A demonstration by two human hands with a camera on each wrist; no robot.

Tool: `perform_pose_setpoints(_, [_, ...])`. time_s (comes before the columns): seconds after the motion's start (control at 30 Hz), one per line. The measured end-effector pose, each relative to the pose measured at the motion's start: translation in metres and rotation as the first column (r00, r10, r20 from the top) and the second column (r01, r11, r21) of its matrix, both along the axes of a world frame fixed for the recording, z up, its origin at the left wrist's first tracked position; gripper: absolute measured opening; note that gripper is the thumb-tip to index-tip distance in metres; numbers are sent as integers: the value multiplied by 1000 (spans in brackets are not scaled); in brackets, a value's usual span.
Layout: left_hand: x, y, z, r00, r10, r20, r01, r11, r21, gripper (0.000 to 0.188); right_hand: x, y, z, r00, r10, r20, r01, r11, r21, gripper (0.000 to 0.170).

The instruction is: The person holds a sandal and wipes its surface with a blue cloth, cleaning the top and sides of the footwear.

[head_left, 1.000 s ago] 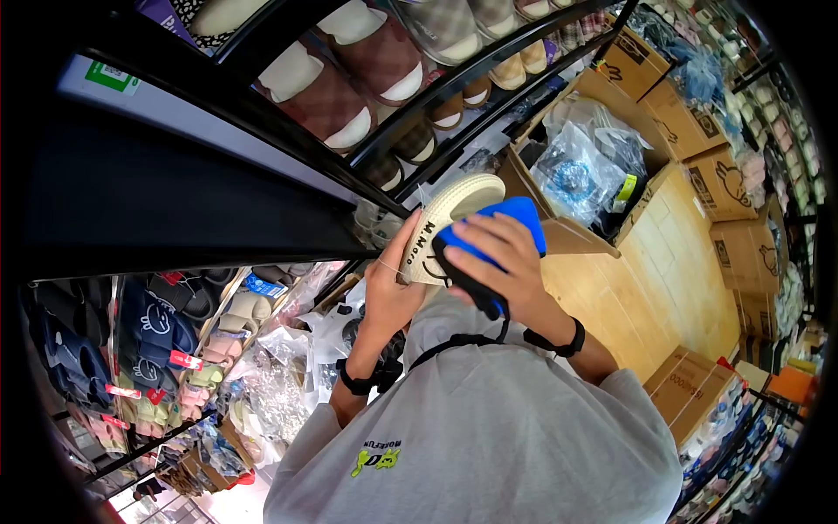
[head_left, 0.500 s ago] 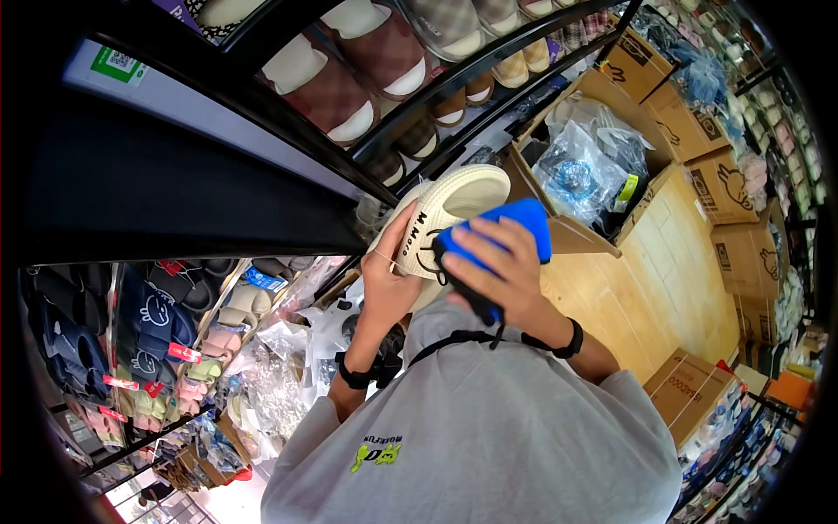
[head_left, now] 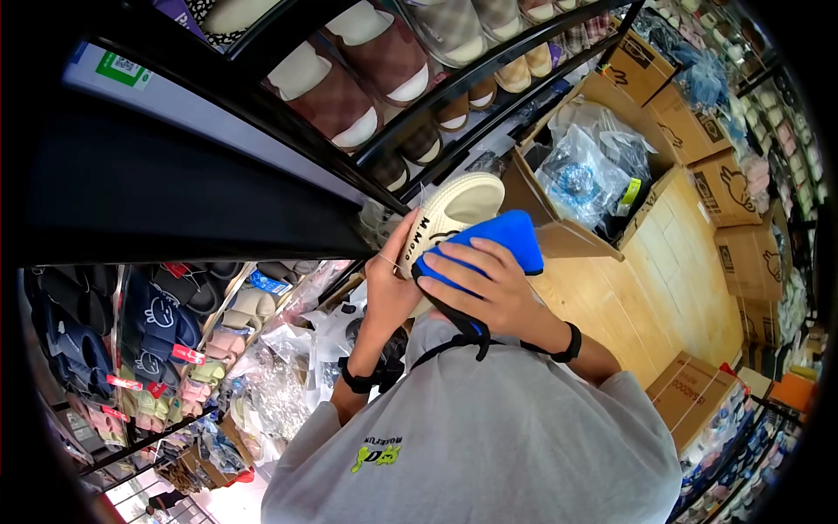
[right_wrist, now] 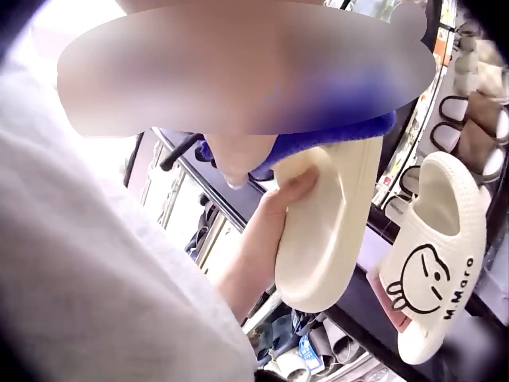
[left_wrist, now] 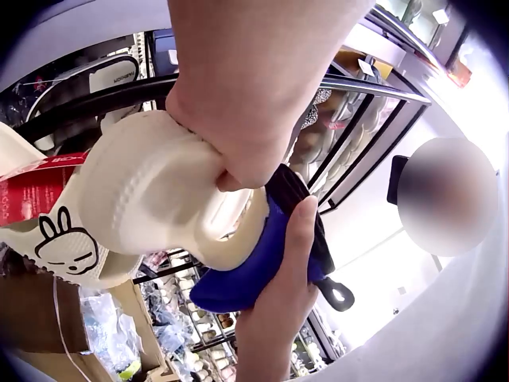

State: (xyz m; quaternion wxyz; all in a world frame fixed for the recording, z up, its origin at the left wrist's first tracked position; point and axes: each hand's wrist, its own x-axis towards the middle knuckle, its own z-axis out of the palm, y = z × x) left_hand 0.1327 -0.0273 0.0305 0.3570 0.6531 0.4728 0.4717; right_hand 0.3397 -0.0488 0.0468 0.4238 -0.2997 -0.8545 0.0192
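Cream slippers (head_left: 471,199) printed with "M.Maro" are held up by the left hand (head_left: 390,284), its fingers curled round their edge. In the right wrist view, one slipper (right_wrist: 318,239) shows its inner sole with the left thumb on it, and a second slipper (right_wrist: 425,278) with a rabbit face is beside it. The right hand (head_left: 493,288) grips a blue brush-like pad (head_left: 515,234) with a black back and strap, lying against the slipper. In the left wrist view the blue pad (left_wrist: 238,278) touches the slipper's end (left_wrist: 135,183).
A black rack rail (head_left: 436,100) with checked slippers (head_left: 388,57) runs above the hands. An open carton (head_left: 559,229) of plastic-wrapped goods stands at right on the wooden floor (head_left: 628,297). Stacked cartons (head_left: 729,183) lie beyond, and dark slippers (head_left: 74,336) hang at left.
The blue pad and right hand have moved slightly left and down across the slipper. The slippers swung left and tilted, then came back, still held by the left hand.
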Motion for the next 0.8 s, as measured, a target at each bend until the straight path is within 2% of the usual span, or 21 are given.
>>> perform_pose_setpoints(0.03, [2, -1, 7, 999, 10, -44, -8, 999, 44, 80, 1, 2, -1, 1000, 14, -23, -15, 999, -31, 52])
perform_pose_setpoints(0.1, [1, -4, 10, 997, 11, -77, -10, 1000, 17, 81, 7, 10, -1, 999, 25, -47, -28, 998, -63, 52])
perform_pose_setpoints(0.17, [1, -5, 8, 996, 4, -91, -5, 1000, -6, 83, 14, 17, 3, 981, -34, -191, 4, 988, -156, 54])
perform_pose_setpoints(0.2, [0, -7, 14, 995, -24, -96, 19, 998, -52, 82, 13, 18, -1, 963, -75, -257, 39, 989, -142, 55])
perform_pose_setpoints(0.3, [1, -5, 10, 993, -59, -103, 49, 994, -100, 82, 11, 10, -6, 985, -75, -156, 69, 997, -46, 54])
perform_pose_setpoints(0.4, [-3, -3, 8, 979, -108, -170, 93, 991, -92, 84, 12, 7, -10, 998, 44, -35, -45, 999, -23, 56])
perform_pose_setpoints(0.47, [-2, -2, 9, 973, -111, -204, 103, 993, -51, 83, 18, 13, -10, 992, 64, -106, -76, 991, -109, 57])
perform_pose_setpoints(0.53, [0, -4, 13, 979, -105, -176, 92, 992, -81, 82, 22, 16, -7, 977, -3, -212, -39, 980, -193, 60])
perform_pose_setpoints(0.6, [2, -3, 13, 981, -96, -168, 85, 994, -71, 81, 19, 14, -6, 969, -57, -240, 7, 979, -205, 60])
perform_pose_setpoints(0.67, [2, -2, 12, 988, -98, -117, 84, 990, -112, 81, 12, 8, -3, 983, -81, -164, 57, 988, -142, 59])
perform_pose_setpoints(0.73, [1, -1, 13, 985, -107, -133, 93, 990, -108, 80, 9, 2, -1, 996, -46, -78, 39, 995, -93, 58])
perform_pose_setpoints(0.8, [0, 0, 13, 982, -113, -151, 99, 990, -99, 80, 14, 8, -2, 997, -30, -67, 23, 994, -103, 58])
